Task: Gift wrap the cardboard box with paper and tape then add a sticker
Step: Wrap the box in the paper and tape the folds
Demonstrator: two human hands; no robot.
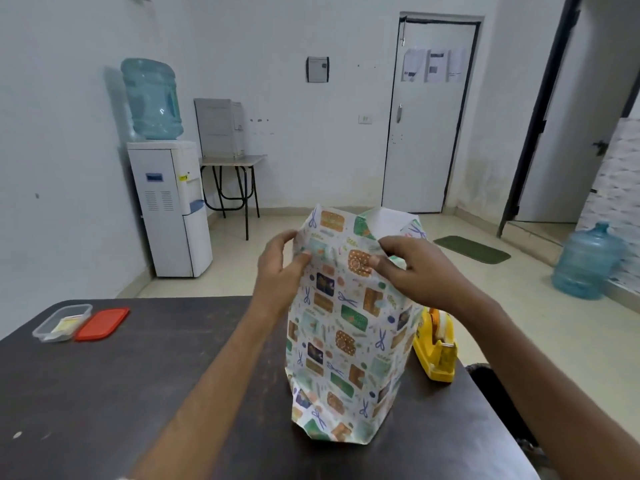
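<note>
Forearms ran from 6 o'clock toward the wrapped box, standing upright, axis 6-to-12. Left hand pinched its paper top at 10 o'clock, right hand at 1 o'clock, equally near.

Counted are two hands, the left hand and the right hand, one wrapped box, one tape dispenser, one tub, one lid, one bench, one cooler, two bottles, the cooler bottle and the floor bottle, one side table, one mat and three sheets on a door.
</note>
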